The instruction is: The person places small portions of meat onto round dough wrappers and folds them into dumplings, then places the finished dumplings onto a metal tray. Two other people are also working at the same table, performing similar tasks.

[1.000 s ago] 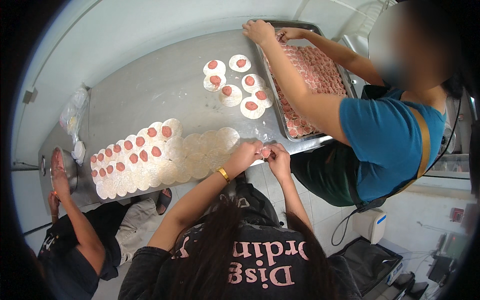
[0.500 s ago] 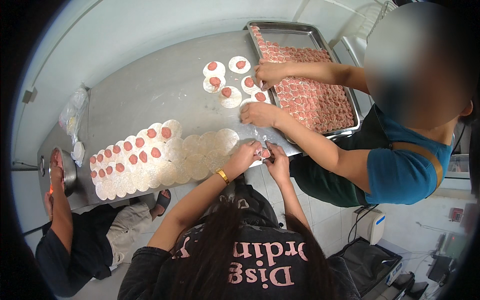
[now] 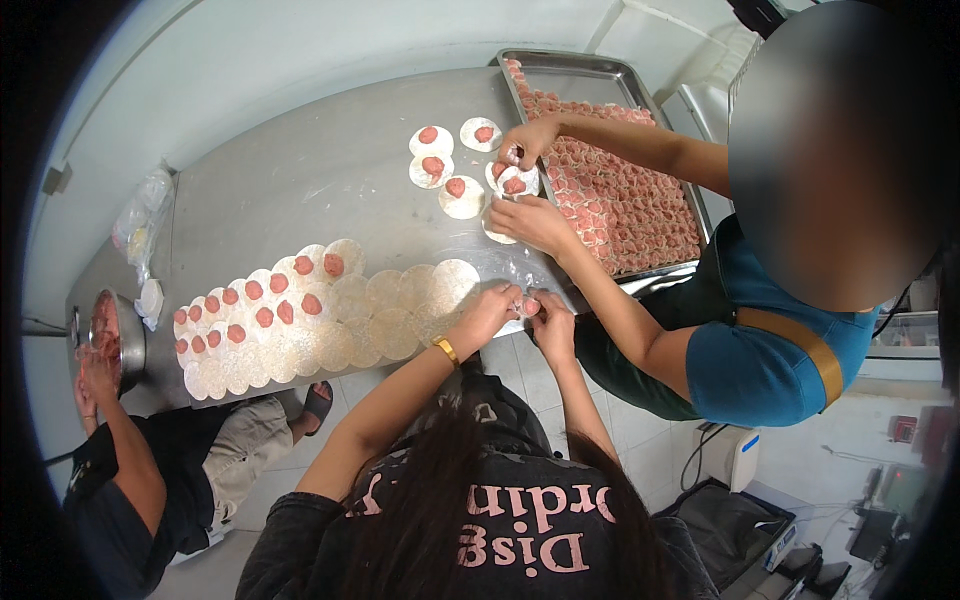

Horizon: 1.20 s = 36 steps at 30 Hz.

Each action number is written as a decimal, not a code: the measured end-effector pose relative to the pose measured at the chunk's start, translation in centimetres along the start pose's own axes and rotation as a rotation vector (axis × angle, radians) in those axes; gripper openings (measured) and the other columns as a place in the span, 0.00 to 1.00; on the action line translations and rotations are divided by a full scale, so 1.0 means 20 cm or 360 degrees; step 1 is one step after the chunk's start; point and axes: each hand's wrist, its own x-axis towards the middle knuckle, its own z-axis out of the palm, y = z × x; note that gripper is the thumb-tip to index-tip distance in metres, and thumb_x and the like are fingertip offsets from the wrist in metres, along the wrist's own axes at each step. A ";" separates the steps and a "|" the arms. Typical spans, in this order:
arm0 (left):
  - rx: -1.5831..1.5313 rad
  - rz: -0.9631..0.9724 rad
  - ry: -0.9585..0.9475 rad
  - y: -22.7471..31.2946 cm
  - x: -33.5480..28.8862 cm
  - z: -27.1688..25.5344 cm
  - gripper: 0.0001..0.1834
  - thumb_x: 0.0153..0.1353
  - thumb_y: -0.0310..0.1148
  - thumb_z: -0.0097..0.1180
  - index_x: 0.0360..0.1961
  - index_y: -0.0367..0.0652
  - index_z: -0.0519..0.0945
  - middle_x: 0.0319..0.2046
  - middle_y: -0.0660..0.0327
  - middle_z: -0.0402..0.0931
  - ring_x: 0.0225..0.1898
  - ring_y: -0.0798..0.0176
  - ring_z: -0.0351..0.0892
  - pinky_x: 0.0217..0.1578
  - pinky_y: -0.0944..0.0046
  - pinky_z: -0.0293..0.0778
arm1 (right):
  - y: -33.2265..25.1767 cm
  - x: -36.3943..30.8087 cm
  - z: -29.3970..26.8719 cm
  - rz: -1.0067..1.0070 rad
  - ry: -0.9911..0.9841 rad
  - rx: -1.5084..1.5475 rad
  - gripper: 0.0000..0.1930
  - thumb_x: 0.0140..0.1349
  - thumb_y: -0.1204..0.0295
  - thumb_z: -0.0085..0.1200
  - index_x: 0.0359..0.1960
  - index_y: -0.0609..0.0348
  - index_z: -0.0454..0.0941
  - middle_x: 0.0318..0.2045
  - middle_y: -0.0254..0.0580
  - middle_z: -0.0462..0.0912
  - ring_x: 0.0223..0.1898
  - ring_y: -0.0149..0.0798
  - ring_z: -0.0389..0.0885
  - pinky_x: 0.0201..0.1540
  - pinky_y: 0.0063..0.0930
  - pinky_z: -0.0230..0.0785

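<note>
Blue-sleeved co-worker's near hand point(image 3: 535, 222) has shifted from the tray point(image 3: 590, 82) to filled wrappers point(image 3: 462, 200), while left hand point(image 3: 487, 312) and right hand point(image 3: 554, 326) pinch a dumpling point(image 3: 529, 306) near the table's point(image 3: 310, 170) near edge, best shaped with light, even pressure.

Bare tabletop point(image 3: 310, 190) opens beyond the wrapper rows point(image 3: 385, 318), while a co-worker's forearms point(image 3: 640, 147) block the tray point(image 3: 590, 88).
</note>
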 end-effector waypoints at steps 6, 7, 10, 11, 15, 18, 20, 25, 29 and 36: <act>-0.0035 -0.0087 0.0016 0.00 -0.02 -0.02 0.13 0.48 0.28 0.62 0.35 0.38 0.74 0.32 0.50 0.77 0.35 0.45 0.78 0.34 0.53 0.73 | -0.04 -0.02 0.01 0.0095 -0.0003 -0.0067 0.24 0.40 0.88 0.57 0.45 0.65 0.77 0.36 0.49 0.77 0.31 0.43 0.81 0.33 0.30 0.74; 0.0033 -0.0075 -0.0017 0.00 -0.01 -0.03 0.12 0.49 0.28 0.62 0.34 0.38 0.74 0.32 0.50 0.77 0.35 0.46 0.78 0.34 0.53 0.73 | -0.06 -0.01 0.01 0.0047 -0.0030 -0.0102 0.25 0.40 0.87 0.57 0.46 0.64 0.76 0.37 0.49 0.77 0.31 0.43 0.81 0.33 0.30 0.74; 0.0083 -0.0031 -0.0004 -0.01 -0.01 -0.03 0.11 0.49 0.28 0.61 0.34 0.38 0.75 0.30 0.50 0.78 0.33 0.46 0.78 0.33 0.54 0.74 | -0.10 0.01 0.00 -0.0016 -0.0045 -0.0147 0.26 0.39 0.86 0.57 0.46 0.62 0.76 0.38 0.48 0.77 0.34 0.45 0.80 0.37 0.31 0.74; 0.0051 -0.0004 0.0026 -0.02 -0.01 -0.04 0.11 0.49 0.28 0.61 0.34 0.38 0.76 0.29 0.50 0.78 0.33 0.47 0.79 0.33 0.54 0.74 | -0.12 0.01 0.00 -0.0041 -0.0009 -0.0144 0.25 0.40 0.86 0.57 0.46 0.62 0.76 0.38 0.47 0.77 0.35 0.45 0.80 0.38 0.32 0.73; -0.0087 -0.0229 -0.0014 -0.03 -0.04 -0.07 0.13 0.49 0.28 0.63 0.37 0.37 0.77 0.27 0.47 0.78 0.30 0.47 0.80 0.32 0.55 0.75 | -0.16 0.00 0.01 -0.0089 0.0108 -0.0139 0.22 0.41 0.84 0.57 0.43 0.60 0.78 0.34 0.46 0.77 0.36 0.47 0.78 0.40 0.34 0.72; -0.0271 -0.0199 0.0047 -0.03 -0.08 -0.13 0.13 0.51 0.27 0.62 0.37 0.36 0.76 0.29 0.46 0.78 0.32 0.47 0.81 0.33 0.56 0.76 | -0.16 0.01 0.04 0.0000 -0.0035 -0.0316 0.20 0.42 0.83 0.57 0.42 0.59 0.78 0.31 0.46 0.76 0.34 0.48 0.78 0.39 0.36 0.71; -0.0271 -0.0209 0.0122 -0.03 -0.10 -0.20 0.14 0.51 0.27 0.63 0.38 0.36 0.76 0.29 0.48 0.79 0.32 0.51 0.82 0.34 0.60 0.77 | -0.15 0.02 0.04 -0.0017 -0.0030 -0.0227 0.17 0.43 0.81 0.56 0.39 0.59 0.78 0.30 0.47 0.75 0.33 0.49 0.77 0.37 0.37 0.71; -0.0397 -0.0516 0.0313 -0.08 -0.22 -0.43 0.13 0.52 0.26 0.62 0.40 0.35 0.77 0.32 0.54 0.80 0.35 0.61 0.82 0.36 0.64 0.78 | -0.11 0.13 -0.09 0.0115 -0.0118 0.0285 0.17 0.44 0.82 0.58 0.40 0.61 0.79 0.34 0.46 0.78 0.36 0.44 0.79 0.40 0.30 0.71; -0.0406 -0.0843 0.0565 -0.10 -0.32 -0.55 0.13 0.54 0.26 0.60 0.41 0.36 0.77 0.33 0.58 0.80 0.36 0.63 0.80 0.37 0.65 0.77 | -0.02 0.52 -0.28 0.0146 -0.0017 0.0826 0.18 0.42 0.85 0.57 0.39 0.62 0.79 0.36 0.40 0.80 0.38 0.34 0.79 0.40 0.26 0.72; -0.0218 -0.1093 0.1062 -0.01 -0.46 -0.49 0.09 0.56 0.22 0.55 0.39 0.34 0.77 0.30 0.60 0.79 0.32 0.70 0.77 0.32 0.68 0.74 | 0.22 1.77 -0.52 -0.0115 0.0318 0.0342 0.14 0.43 0.73 0.59 0.35 0.61 0.81 0.27 0.47 0.81 0.31 0.42 0.80 0.35 0.30 0.71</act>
